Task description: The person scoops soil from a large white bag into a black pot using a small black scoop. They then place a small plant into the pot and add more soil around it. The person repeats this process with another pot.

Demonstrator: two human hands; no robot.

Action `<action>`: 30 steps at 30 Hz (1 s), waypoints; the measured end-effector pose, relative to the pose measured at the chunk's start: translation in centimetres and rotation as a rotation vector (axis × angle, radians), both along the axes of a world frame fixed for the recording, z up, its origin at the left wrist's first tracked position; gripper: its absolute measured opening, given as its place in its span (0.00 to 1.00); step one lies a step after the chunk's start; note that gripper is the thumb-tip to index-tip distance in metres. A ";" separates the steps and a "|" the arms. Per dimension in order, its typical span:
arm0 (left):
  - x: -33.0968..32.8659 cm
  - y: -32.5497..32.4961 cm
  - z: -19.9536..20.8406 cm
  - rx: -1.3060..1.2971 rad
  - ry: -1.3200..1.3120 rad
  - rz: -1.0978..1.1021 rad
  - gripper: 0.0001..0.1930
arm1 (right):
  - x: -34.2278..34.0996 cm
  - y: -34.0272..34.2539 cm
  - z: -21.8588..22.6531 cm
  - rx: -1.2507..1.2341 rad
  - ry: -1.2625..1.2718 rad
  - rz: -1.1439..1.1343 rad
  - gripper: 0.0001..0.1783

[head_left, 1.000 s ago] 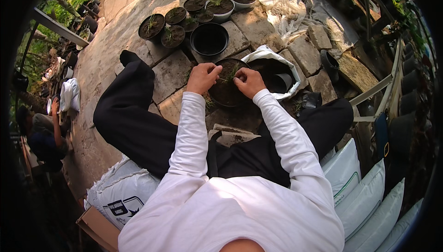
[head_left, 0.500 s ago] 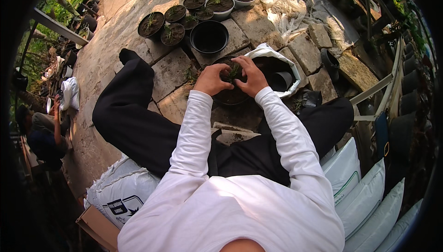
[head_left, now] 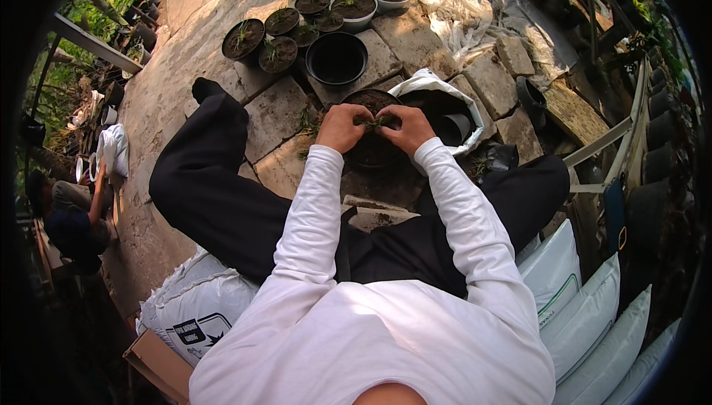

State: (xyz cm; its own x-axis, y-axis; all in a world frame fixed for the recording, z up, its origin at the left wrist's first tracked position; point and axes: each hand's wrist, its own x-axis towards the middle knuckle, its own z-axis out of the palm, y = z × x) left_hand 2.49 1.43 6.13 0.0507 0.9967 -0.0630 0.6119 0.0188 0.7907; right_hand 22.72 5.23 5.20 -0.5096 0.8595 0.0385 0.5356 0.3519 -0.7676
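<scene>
- Left hand (head_left: 342,129) is over the near-middle pot, fingers narrow, pinching a little grassy plant (head_left: 377,122) from its left side.
- Right hand (head_left: 407,129) does the same from the right, fingers bunched up so the tips nearly meet the left ones.
- The plant's right between the two hands, over the soil of a round dark pot (head_left: 372,159). Hands cover a lot here, so I honestly can't say if its roots are in the soil.
- Just right of that pot: an open white sack (head_left: 426,80) with dark stuff inside, plus a small dark container (head_left: 455,130) in it.
- A bigger black pot (head_left: 337,60) sits just beyond the hands, slightly left.
- Far side has a bunch of soil-filled pots, including a white pot (head_left: 391,7) with green sprigs.
- Off to the left, another person (head_left: 74,227) is reaching toward a white bag (head_left: 113,150).
</scene>
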 end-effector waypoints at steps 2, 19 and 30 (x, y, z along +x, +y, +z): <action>-0.5 0.1 -0.3 0.007 -0.079 -0.010 0.13 | 0.4 0.1 1.4 -0.100 -0.054 -0.044 0.23; -0.7 0.5 -1.4 0.022 -0.336 0.112 0.11 | 0.2 0.1 -0.1 -0.116 0.226 -0.019 0.23; -5.0 0.2 -0.9 0.066 -0.094 0.364 0.10 | 4.9 0.5 -2.4 -0.602 -0.010 -0.175 0.27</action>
